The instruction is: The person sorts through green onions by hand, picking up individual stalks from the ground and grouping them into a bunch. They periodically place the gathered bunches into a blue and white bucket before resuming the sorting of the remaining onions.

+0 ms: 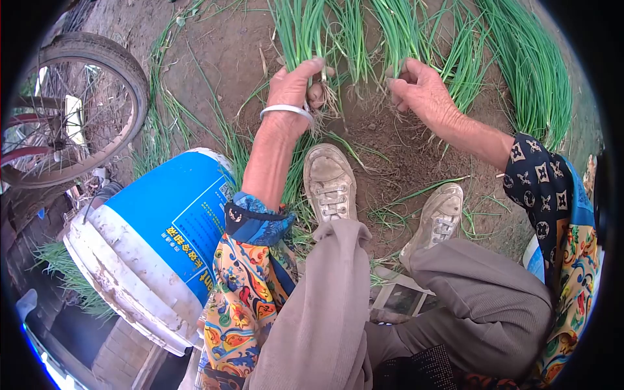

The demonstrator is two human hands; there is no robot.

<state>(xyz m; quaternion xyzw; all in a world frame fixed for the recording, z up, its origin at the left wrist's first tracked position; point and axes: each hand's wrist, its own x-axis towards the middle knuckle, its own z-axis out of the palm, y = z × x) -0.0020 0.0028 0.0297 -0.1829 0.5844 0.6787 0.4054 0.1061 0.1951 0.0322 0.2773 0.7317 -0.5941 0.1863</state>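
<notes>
My left hand (pixel 290 90), with a white bangle on its wrist, is closed around the lower stems of a bunch of green onions (pixel 300 32). Thin pale roots hang below its fingers. Another bunch of green onions (pixel 396 29) is pinched near the root end by my right hand (pixel 426 94), thumb against the fingers. Between the two hands, more green onions (pixel 353 42) lie on the soil with their roots toward me. Just right of my right hand sits a looser clump (pixel 469 58).
A large pile of green onions (pixel 530 71) lies at the upper right. On the left are a blue and white bucket (pixel 166 214) and a bicycle wheel (pixel 130 75). My shoes (pixel 330 182) rest on bare soil (pixel 390 153) strewn with loose leaves.
</notes>
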